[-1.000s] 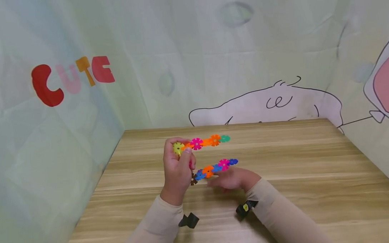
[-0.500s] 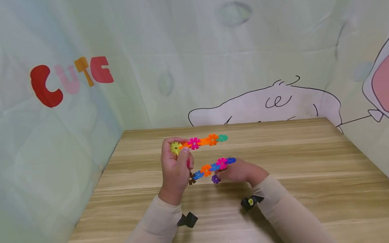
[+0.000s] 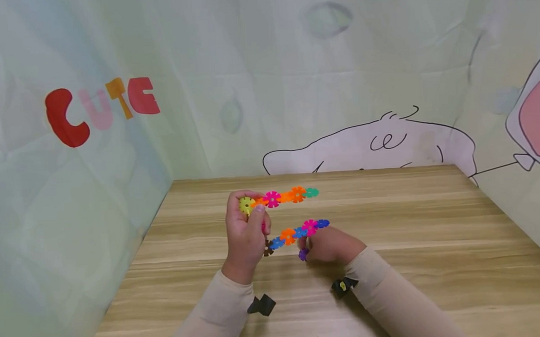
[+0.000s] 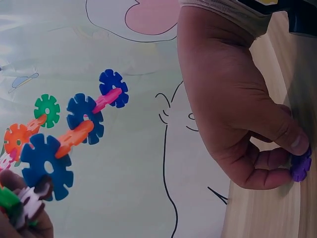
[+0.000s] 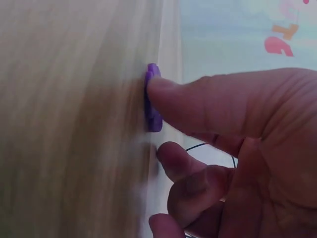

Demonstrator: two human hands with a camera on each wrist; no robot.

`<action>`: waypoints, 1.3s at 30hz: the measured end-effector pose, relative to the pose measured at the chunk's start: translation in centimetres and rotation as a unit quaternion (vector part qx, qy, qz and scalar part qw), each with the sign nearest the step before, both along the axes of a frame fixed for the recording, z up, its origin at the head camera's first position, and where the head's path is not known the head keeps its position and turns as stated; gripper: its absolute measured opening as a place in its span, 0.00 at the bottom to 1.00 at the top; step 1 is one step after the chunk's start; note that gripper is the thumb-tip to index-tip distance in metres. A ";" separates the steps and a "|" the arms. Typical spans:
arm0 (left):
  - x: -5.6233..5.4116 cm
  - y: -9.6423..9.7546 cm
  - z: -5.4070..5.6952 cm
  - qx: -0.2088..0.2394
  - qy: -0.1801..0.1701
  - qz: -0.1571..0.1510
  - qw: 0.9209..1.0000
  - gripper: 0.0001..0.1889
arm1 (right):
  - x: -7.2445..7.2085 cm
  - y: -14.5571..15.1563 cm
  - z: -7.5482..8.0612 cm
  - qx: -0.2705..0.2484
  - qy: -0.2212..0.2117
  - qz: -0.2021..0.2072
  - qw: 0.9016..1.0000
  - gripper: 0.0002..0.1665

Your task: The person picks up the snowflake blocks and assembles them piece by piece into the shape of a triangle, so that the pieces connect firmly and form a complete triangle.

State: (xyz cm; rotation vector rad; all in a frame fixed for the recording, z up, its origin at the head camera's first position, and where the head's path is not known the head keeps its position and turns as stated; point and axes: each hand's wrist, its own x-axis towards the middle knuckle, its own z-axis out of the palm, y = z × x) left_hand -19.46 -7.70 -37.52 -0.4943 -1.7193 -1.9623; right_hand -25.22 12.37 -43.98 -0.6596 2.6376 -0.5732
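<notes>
My left hand point(image 3: 246, 241) grips a linked build of flower-shaped snowflake discs above the table. From it one branch runs right, from a yellow disc point(image 3: 246, 205) through a pink disc point(image 3: 272, 199) to a green disc point(image 3: 312, 192). A lower branch goes from a brown disc point(image 3: 268, 248) through an orange disc point(image 3: 288, 236) to a dark blue disc point(image 3: 323, 223). Part of the build is hidden by the fingers. Just below the lower branch, my right hand point(image 3: 334, 244) pinches a single purple disc point(image 4: 300, 166) between thumb and finger, close to the tabletop.
The wood-grain table point(image 3: 410, 218) spreads around both hands. A pale fabric backdrop point(image 3: 249, 90) with cartoon drawings and coloured letters stands behind and at the left. A black camera mount point(image 3: 262, 305) sits on the left wrist, another point(image 3: 344, 287) on the right.
A purple disc, out of sight one second ago, came into view in my right hand's fingers and has since turned and dipped slightly. My left hand and its build stay nearly still.
</notes>
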 end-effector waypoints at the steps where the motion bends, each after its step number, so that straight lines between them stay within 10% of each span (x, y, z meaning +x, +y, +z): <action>1: 0.0 0.0 0.0 0.000 0.001 0.000 1.000 0.09 | 0.1 0.0 0.1 0.000 -0.002 0.000 1.000 0.07; 12: 0.0 0.0 0.1 -0.001 -0.008 0.006 1.000 0.09 | -0.3 0.6 0.6 0.011 -0.046 -0.047 0.998 0.15; 16: 0.0 -0.1 0.2 -0.002 -0.012 0.007 1.000 0.09 | -0.9 1.2 1.5 -0.075 -0.024 -0.096 0.992 0.18; 25: 0.0 -0.3 0.2 -0.009 -0.019 0.009 1.000 0.10 | -1.0 3.6 5.9 -0.289 0.084 -0.140 0.943 0.13; 39: 0.1 -0.1 0.2 -0.004 -0.010 0.000 1.000 0.09 | 2.7 5.5 10.3 -0.401 0.168 -0.069 0.898 0.15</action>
